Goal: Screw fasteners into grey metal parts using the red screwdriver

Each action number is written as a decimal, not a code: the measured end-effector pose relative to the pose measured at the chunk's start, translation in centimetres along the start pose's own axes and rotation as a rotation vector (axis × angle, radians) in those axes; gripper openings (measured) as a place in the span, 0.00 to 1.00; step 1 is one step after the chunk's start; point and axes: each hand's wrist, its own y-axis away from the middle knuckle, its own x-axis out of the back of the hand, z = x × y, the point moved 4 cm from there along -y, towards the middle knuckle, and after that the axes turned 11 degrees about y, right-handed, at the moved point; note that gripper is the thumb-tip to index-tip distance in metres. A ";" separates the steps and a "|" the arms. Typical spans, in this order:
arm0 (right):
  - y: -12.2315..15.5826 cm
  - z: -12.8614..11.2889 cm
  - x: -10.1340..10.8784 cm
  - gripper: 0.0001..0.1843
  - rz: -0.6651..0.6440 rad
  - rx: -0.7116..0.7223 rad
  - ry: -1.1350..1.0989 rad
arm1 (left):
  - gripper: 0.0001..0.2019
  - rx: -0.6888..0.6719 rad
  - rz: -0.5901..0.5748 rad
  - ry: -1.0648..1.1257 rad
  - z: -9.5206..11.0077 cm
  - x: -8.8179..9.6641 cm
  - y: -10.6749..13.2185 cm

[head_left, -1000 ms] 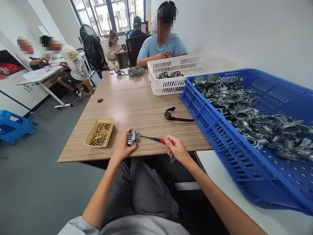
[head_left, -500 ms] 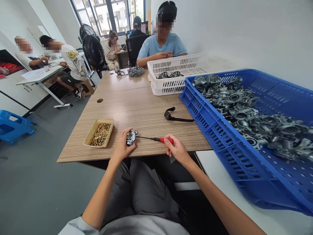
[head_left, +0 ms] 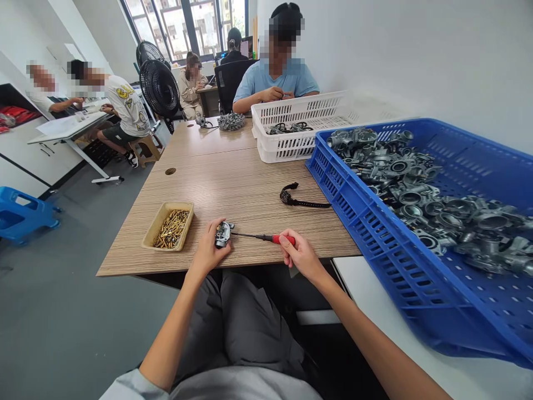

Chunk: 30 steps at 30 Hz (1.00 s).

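Observation:
My left hand is closed around a small grey metal carburetor near the front edge of the table. In my right hand is a screwdriver with a red and black handle, gripped between thumb and fingers. Its thin dark shaft lies level and points left, the tip at the carburetor's right side; whether it sits in a screw is too small to tell. Left of my left hand stands a cream tray filled with small brass parts.
A large blue crate of metal carburetor bodies stands at the right. Behind it is a white basket. A black wristwatch lies on the table. Across the table sits a person in a light blue shirt.
My hands, the carburetor and the screwdriver hold nearly the same position. Across the table, the person's hand has shifted slightly.

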 end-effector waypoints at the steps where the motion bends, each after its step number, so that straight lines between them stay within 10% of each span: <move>1: 0.0 0.0 0.0 0.24 -0.001 -0.002 0.002 | 0.34 -0.002 -0.001 0.001 0.0 0.0 0.0; 30: 0.1 0.0 -0.1 0.24 -0.015 -0.036 0.006 | 0.34 -0.019 -0.001 0.018 -0.3 -0.2 0.0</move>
